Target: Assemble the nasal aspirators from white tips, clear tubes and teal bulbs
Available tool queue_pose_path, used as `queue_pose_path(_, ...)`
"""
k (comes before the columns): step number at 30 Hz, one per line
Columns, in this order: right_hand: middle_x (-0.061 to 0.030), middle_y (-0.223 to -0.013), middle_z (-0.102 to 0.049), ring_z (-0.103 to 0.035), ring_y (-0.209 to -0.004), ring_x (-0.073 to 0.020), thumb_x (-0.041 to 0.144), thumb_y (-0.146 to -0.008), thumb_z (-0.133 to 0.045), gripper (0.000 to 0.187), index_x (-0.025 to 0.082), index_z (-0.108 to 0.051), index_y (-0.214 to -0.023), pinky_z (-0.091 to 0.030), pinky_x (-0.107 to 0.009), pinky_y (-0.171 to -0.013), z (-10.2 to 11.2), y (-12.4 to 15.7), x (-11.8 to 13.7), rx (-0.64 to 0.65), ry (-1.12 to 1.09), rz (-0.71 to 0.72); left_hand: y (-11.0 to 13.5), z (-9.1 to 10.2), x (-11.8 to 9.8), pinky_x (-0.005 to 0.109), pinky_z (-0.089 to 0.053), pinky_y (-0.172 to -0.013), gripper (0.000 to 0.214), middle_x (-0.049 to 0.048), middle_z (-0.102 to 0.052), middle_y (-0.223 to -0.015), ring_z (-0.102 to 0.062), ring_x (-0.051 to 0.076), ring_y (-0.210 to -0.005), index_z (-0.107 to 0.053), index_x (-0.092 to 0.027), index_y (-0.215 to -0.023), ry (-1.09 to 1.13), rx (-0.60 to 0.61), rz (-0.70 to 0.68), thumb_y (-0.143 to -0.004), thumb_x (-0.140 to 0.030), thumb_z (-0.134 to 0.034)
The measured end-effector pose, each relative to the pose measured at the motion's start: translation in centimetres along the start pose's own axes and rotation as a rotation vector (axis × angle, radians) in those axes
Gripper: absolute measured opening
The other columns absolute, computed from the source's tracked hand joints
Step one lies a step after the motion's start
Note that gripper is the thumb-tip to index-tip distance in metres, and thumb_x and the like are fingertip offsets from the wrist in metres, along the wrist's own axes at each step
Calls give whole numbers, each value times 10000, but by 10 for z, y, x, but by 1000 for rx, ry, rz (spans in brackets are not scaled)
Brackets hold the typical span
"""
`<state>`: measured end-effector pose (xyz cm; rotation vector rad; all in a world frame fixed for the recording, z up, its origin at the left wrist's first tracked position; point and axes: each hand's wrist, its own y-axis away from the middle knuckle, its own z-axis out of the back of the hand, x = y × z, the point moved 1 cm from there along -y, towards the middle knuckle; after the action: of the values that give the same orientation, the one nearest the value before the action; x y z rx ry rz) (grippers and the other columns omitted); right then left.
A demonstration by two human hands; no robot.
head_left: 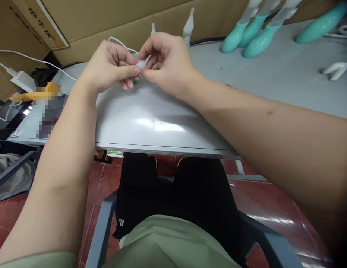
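Above the grey table (151, 119) my left hand (110, 67) and my right hand (166, 61) meet, both pinched on a small white piece (141, 64). A thin white cable (120, 42) loops up from behind my left fingers. A hint of green shows just under the left fingertips; most of the held piece is hidden by my fingers.
Several teal handles with grey tips (254, 31) lie at the table's far right, and a white plastic part (335, 70) lies near them. White nozzle tips (189, 24) stand behind my hands. A white charger with a cord (22, 80) sits at left. Cardboard boxes (92, 22) line the back.
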<state>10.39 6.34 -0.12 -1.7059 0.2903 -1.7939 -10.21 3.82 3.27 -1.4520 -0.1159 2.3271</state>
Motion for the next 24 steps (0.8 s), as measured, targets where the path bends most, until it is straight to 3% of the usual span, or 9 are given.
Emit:
queue_pose_path(4, 37, -966, -754, -714, -844, -96, -392, -968, -647, 591, 196, -691, -948, -608, -213, -824, 0, 0, -4, -45, -90, -22, 0, 0, 1, 405, -713, -684, 539, -2, -922, -826, -806, 197, -678, -939, -332, -809, 3, -52, -7, -680, -702, -1309)
queue_pose_path(7, 4, -931, -837, -786, -867, -121, -348, -1019, -682, 531, 168, -763, -926, -661, -248, -882, 1, 1, -8, -53, -135, -36, 1, -2, 0, 452, -735, -745, 566, 19, -942, -873, -792, 206, -687, -938, -324, -808, 12, -74, 3, -647, -719, -1310)
queue_pose_path(11, -2, -888, -862, -763, -834, -119, -318, -1025, -742, 493, 139, -857, -880, -631, -257, -858, 2, 3, -10, -114, -156, -22, 5, -3, -4, 458, -740, -783, 551, 32, -933, -884, -808, 216, -724, -941, -300, -818, 25, -86, 22, -677, -668, -1326)
queue_pose_path(16, 20, -849, -821, -742, -801, -109, -337, -1033, -720, 547, 173, -790, -849, -621, -247, -842, 1, 5, -7, -118, -160, -17, 4, -1, -3, 469, -746, -767, 605, 44, -912, -836, -806, 219, -709, -926, -283, -819, 26, -89, 4, -682, -701, -1342)
queue_pose_path(24, 40, -842, -741, -739, -803, -102, -365, -1042, -687, 609, 207, -681, -835, -557, -232, -777, 1, 5, -7, -61, -185, -56, 2, -1, -1, 486, -743, -775, 506, 4, -934, -854, -798, 240, -712, -893, -380, -743, -64, -96, 32, -661, -687, -1287)
